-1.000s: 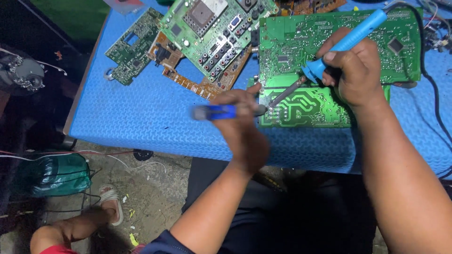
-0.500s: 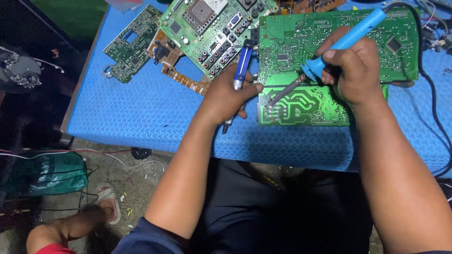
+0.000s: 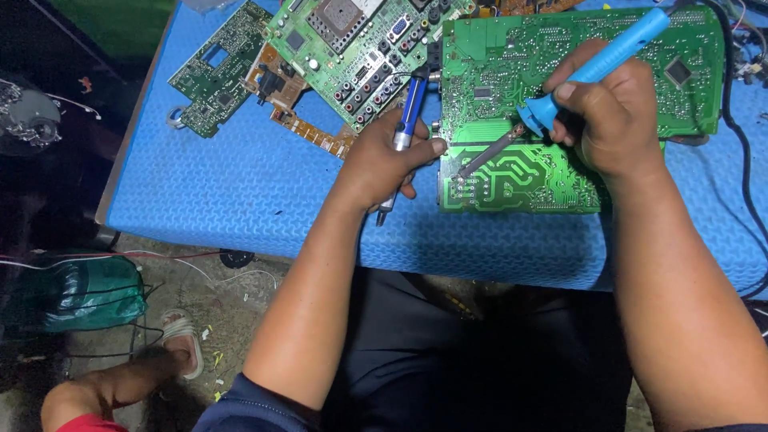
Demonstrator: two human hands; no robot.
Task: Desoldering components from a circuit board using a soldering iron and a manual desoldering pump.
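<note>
The left hand has swung its blue pump tool upright beside the green circuit board at upper right; the right hand grips the soldering iron, tip on the board

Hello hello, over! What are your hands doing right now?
Right hand grips blue soldering iron, tip on green circuit board. Left hand holds blue desoldering pump beside the board. Nothing blocking the tip.
</note>
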